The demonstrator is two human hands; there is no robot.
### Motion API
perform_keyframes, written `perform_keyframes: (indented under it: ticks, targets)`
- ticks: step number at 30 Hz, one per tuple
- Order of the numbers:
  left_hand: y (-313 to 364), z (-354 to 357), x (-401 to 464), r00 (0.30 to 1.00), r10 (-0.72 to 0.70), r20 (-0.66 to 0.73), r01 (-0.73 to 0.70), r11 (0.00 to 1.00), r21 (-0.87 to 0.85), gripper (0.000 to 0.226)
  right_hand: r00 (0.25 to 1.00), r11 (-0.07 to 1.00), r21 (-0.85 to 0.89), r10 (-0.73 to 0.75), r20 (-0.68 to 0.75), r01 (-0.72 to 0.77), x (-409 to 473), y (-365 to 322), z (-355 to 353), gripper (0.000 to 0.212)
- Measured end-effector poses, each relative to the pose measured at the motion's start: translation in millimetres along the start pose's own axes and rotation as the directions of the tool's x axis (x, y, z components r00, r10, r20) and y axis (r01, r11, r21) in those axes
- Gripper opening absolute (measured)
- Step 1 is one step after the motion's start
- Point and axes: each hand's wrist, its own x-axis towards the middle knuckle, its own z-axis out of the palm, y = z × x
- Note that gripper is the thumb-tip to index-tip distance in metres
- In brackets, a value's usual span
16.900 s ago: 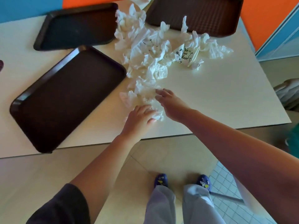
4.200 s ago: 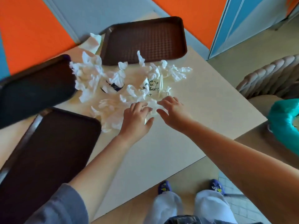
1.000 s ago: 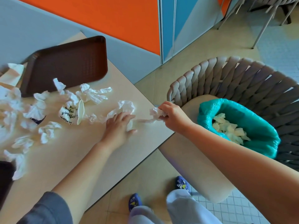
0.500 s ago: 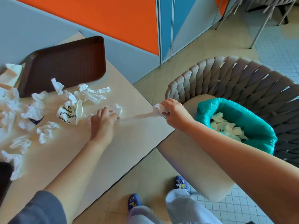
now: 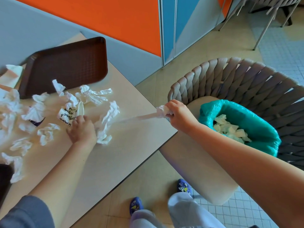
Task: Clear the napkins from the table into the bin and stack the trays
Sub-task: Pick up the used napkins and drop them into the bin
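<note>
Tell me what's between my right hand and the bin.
Nothing on the way: in the head view the right hand, gripping a crumpled napkin, is beside the teal-lined bin, with only chair seat below.

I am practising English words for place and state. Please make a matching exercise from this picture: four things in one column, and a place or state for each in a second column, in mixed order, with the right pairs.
Things
1. right hand
2. left hand
3. brown tray
4. bin

Places or states
A. lined with a teal bag, napkins inside
B. at the far edge of the table, nothing on it
C. grips a crumpled napkin near the table corner
D. rests on the table among loose napkins

Pairs: 1-C, 2-D, 3-B, 4-A
</note>
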Motion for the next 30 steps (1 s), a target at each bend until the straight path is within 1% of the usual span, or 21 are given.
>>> perform_keyframes:
  ticks: [2, 4, 5, 7, 8, 9, 10, 11, 12, 13, 15, 16, 17, 18, 20, 21, 22, 24, 26, 28, 30]
  targets:
    - [-5, -2, 0, 0.998, -0.022, 0.058, 0.025, 0.998, -0.050, 0.054, 1.000, 1.000, 0.010, -0.010, 0.000, 0.010, 0, -3, 1, 0.020]
    - [-2, -3, -3, 0.997, 0.010, 0.083, -0.001, 0.994, -0.111, 0.060, 1.000, 1.000, 0.018, -0.023, -0.001, 0.023, 1, -7, 2, 0.019]
    - [-1, -4, -5, 0.997, 0.037, 0.068, -0.028, 0.991, -0.131, 0.063, 1.000, 0.999, 0.024, -0.029, -0.003, 0.029, 1, -10, 3, 0.020]
    - [3, -5, -9, 0.991, 0.127, -0.041, -0.132, 0.976, -0.171, 0.057, 0.999, 0.999, 0.036, -0.039, -0.006, 0.039, 1, -13, 4, 0.022]
    - [5, -6, -11, 0.972, 0.198, -0.129, -0.222, 0.951, -0.213, 0.050, 0.999, 0.998, 0.037, -0.042, -0.004, 0.042, 1, -15, 4, 0.023]
    - [7, -7, -13, 0.935, 0.272, -0.229, -0.330, 0.904, -0.273, 0.044, 0.999, 0.998, 0.038, -0.045, -0.003, 0.046, 1, -16, 5, 0.024]
    - [10, -9, -16, 0.895, 0.315, -0.315, -0.416, 0.843, -0.341, 0.040, 0.999, 0.998, 0.039, -0.048, -0.002, 0.048, 1, -16, 6, 0.023]
    - [13, -11, -18, 0.872, 0.322, -0.368, -0.461, 0.792, -0.400, 0.035, 0.999, 0.998, 0.040, -0.052, -0.001, 0.052, 1, -16, 7, 0.023]
    - [17, -12, -20, 0.874, 0.312, -0.373, -0.461, 0.778, -0.428, 0.029, 0.999, 0.998, 0.042, -0.053, 0.001, 0.053, 1, -16, 8, 0.023]
    - [21, -11, -20, 0.888, 0.317, -0.332, -0.439, 0.801, -0.408, 0.027, 0.999, 0.998, 0.044, -0.053, 0.002, 0.053, 1, -16, 9, 0.024]
    - [24, -5, -19, 0.915, 0.374, -0.152, -0.401, 0.883, -0.243, 0.042, 0.998, 0.997, 0.047, -0.055, 0.004, 0.055, 0, -17, 9, 0.025]
    - [24, -2, -18, 0.920, 0.387, -0.061, -0.391, 0.903, -0.176, 0.048, 0.998, 0.997, 0.046, -0.057, 0.008, 0.056, -1, -18, 10, 0.025]
    - [22, 2, -18, 0.923, 0.385, -0.003, -0.380, 0.911, -0.158, 0.049, 0.998, 0.997, 0.045, -0.057, 0.011, 0.056, -2, -18, 10, 0.025]
    - [19, 5, -18, 0.925, 0.378, 0.023, -0.368, 0.911, -0.185, 0.044, 0.998, 0.997, 0.044, -0.056, 0.011, 0.056, -3, -19, 11, 0.025]
    - [16, 7, -18, 0.920, 0.392, 0.011, -0.367, 0.871, -0.328, 0.030, 0.998, 0.998, 0.040, -0.056, 0.013, 0.055, -4, -19, 11, 0.025]
    - [15, 6, -18, 0.911, 0.412, -0.011, -0.382, 0.835, -0.396, 0.024, 0.998, 0.998, 0.034, -0.056, 0.015, 0.056, -4, -18, 11, 0.024]
    - [15, 4, -20, 0.902, 0.429, -0.049, -0.407, 0.808, -0.425, 0.020, 0.998, 0.998, 0.027, -0.057, 0.015, 0.057, -4, -18, 11, 0.024]
    - [14, -1, -20, 0.888, 0.423, -0.181, -0.460, 0.821, -0.337, 0.009, 0.998, 0.998, 0.021, -0.067, 0.005, 0.066, -4, -19, 10, 0.023]
    - [12, -11, -18, 0.862, 0.371, -0.345, -0.470, 0.841, -0.269, 0.003, 0.997, 0.997, 0.016, -0.080, -0.014, 0.080, -5, -21, 9, 0.023]
    - [15, -25, -16, 0.800, 0.322, -0.507, -0.520, 0.793, -0.317, 0.005, 0.995, 0.996, 0.010, -0.087, -0.041, 0.087, -5, -22, 8, 0.022]
    - [20, -40, -15, 0.721, 0.306, -0.622, -0.600, 0.725, -0.339, 0.010, 0.993, 0.996, 0.011, -0.088, -0.077, 0.089, -5, -23, 5, 0.022]
